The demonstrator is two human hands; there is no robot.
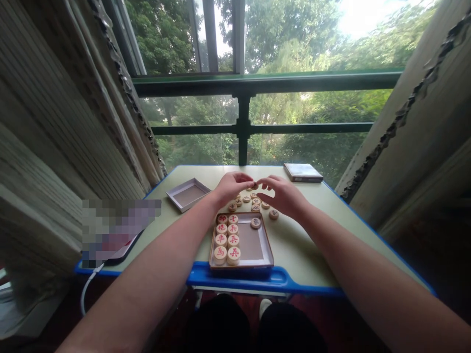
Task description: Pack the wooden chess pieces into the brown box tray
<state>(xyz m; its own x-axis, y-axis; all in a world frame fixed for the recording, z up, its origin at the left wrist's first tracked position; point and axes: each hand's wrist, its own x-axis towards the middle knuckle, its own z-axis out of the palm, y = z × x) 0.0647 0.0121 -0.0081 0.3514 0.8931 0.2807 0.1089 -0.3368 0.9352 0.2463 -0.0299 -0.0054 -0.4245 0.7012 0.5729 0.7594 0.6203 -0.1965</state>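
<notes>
Both my arms reach over a small table by a window. My left hand and my right hand meet above a loose pile of round wooden chess pieces. A single piece is pinched between the fingertips of both hands. Nearer to me lies a shallow box with several red-lettered pieces laid in two columns at its left side, and one dark-lettered piece at its top.
An empty box lid lies at the left of the table. A flat book-like case rests at the far right corner. A phone with a white cable sits at the left edge. Curtains hang on both sides.
</notes>
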